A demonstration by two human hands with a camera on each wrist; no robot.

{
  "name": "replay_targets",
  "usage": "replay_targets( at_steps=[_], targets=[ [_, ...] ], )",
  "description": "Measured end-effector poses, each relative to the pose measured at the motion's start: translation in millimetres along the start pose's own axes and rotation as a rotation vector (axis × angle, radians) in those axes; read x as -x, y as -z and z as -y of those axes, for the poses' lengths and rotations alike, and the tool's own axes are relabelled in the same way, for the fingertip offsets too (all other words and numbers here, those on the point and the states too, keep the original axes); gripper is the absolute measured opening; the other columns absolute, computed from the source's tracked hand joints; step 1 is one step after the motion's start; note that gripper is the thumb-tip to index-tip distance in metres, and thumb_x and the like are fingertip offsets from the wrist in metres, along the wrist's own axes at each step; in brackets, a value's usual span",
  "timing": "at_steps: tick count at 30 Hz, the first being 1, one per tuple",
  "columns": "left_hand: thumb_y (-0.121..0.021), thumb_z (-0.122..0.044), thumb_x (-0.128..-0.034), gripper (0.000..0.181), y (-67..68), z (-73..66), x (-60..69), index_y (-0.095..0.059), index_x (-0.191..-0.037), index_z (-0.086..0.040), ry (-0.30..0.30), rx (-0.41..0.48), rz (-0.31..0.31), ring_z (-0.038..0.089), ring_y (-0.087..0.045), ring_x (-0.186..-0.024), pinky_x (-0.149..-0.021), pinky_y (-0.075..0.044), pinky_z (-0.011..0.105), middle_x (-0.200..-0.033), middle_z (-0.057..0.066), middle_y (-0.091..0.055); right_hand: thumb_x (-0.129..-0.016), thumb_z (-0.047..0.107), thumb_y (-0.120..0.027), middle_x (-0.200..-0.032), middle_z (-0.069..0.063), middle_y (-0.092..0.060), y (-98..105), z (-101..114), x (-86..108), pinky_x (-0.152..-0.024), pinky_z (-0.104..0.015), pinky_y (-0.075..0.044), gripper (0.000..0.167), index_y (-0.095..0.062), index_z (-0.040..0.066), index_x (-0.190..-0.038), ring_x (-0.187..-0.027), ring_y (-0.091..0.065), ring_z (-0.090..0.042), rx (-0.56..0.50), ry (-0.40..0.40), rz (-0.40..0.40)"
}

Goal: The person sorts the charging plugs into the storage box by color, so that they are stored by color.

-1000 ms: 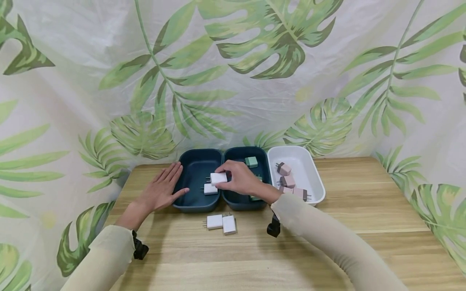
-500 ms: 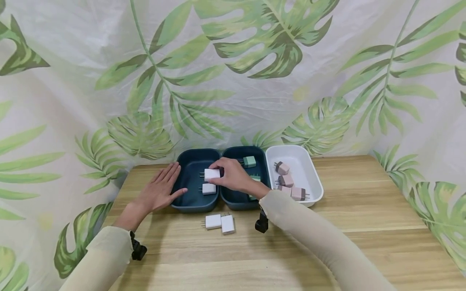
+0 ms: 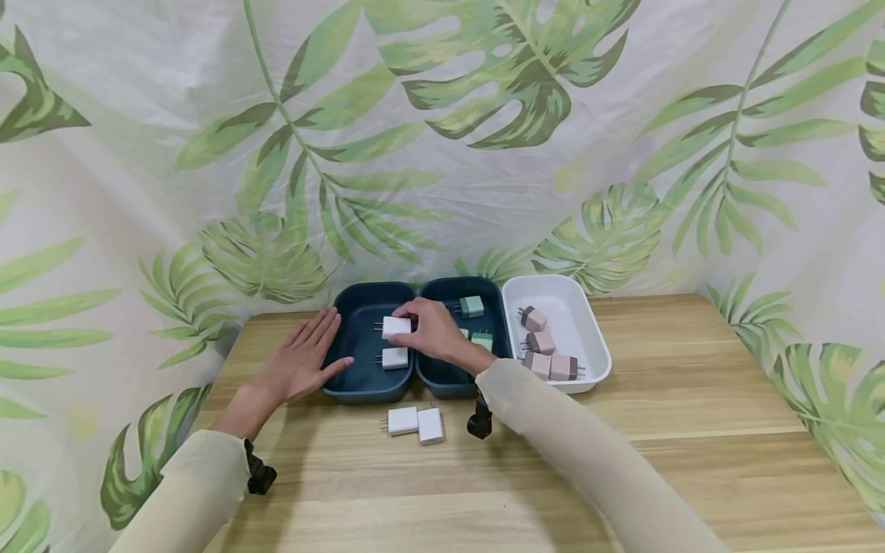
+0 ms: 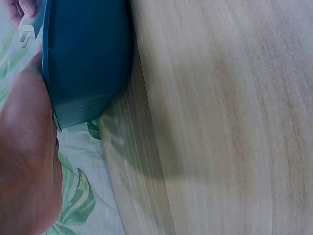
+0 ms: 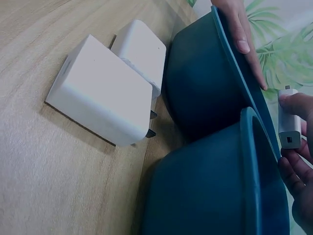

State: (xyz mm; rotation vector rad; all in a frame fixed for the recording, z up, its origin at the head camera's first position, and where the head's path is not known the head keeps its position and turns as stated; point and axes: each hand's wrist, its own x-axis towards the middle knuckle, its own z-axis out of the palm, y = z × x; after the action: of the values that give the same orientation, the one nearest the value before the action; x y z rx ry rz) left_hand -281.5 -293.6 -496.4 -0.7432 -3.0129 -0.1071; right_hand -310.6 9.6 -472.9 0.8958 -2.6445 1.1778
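My right hand [image 3: 437, 332] pinches a white charger plug [image 3: 396, 328] over the left dark blue bin [image 3: 359, 392]; in the right wrist view the held charger [image 5: 289, 120] shows its port end, with the thumb on one side. Below it in that bin lies another white charger [image 3: 395, 359]. My left hand [image 3: 302, 361] rests with straight fingers along the bin's left rim, its thumb over the front edge. On the table before the bins lie two more white chargers, one lying sideways [image 3: 403, 421] and one beside it [image 3: 430, 426].
A second dark blue bin [image 3: 452, 390] with green chargers [image 3: 472, 307] stands in the middle. To its right is a white bin [image 3: 588, 338] holding several pink chargers [image 3: 541, 342]. All stand on a wooden table [image 3: 664, 399] before a leaf-patterned cloth [image 3: 442, 153].
My right hand has moved left with the white charger, further over the left dark blue bin. The left hand stays on the rim. The head view has shifted slightly.
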Motion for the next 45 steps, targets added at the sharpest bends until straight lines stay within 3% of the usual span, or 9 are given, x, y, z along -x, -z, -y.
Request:
replay_targets(
  at_steps=[16, 25, 39, 45],
  targets=[
    [-0.044, -0.065, -0.107, 0.094, 3.9, -1.4, -0.1, -0.017, -0.169, 0.0, 0.024, -0.009, 0.045, 0.04, -0.011, -0.163, -0.13, -0.012, 0.06, -0.177, 0.019, -0.011, -0.091, 0.031, -0.087, -0.116, -0.006, -0.074, -8, -3, -9.3, -0.081, -0.029, -0.055, 0.039, -0.079, 0.01, -0.123, -0.094, -0.064, -0.017, 0.023, -0.086, -0.014],
    [-0.044, -0.065, -0.107, 0.094, 4.7, -2.2, -0.4, -0.016, -0.169, 0.0, 0.024, -0.022, 0.051, 0.039, -0.01, -0.164, -0.13, -0.012, 0.06, -0.177, 0.02, -0.01, -0.09, 0.024, -0.088, -0.123, -0.009, -0.072, -11, -5, -9.5, -0.098, -0.039, -0.057, 0.042, -0.077, 0.007, -0.127, -0.114, -0.068, -0.029, -0.014, -0.107, -0.037],
    [-0.044, -0.066, -0.1067, 0.095, 4.1, -1.0, -1.2, -0.017, -0.169, 0.001, 0.031, -0.021, 0.054, 0.039, -0.01, -0.163, -0.13, -0.011, 0.058, -0.177, 0.019, -0.01, -0.091, 0.024, -0.087, -0.128, -0.008, -0.07, -3, -2, -1.8, -0.098, -0.041, -0.057, 0.043, -0.076, 0.009, -0.129, -0.117, -0.066, -0.029, -0.022, -0.089, -0.004],
    [-0.044, -0.067, -0.1061, 0.096, -0.5, 1.7, -1.1, -0.017, -0.169, 0.0, 0.017, -0.003, 0.029, 0.038, -0.01, -0.164, -0.13, -0.013, 0.06, -0.177, 0.019, -0.011, -0.092, 0.026, -0.086, -0.128, -0.012, -0.07, 4, 2, 4.7, -0.096, -0.04, -0.057, 0.044, -0.075, 0.008, -0.13, -0.116, -0.066, -0.03, -0.038, -0.059, 0.018]
  ],
)
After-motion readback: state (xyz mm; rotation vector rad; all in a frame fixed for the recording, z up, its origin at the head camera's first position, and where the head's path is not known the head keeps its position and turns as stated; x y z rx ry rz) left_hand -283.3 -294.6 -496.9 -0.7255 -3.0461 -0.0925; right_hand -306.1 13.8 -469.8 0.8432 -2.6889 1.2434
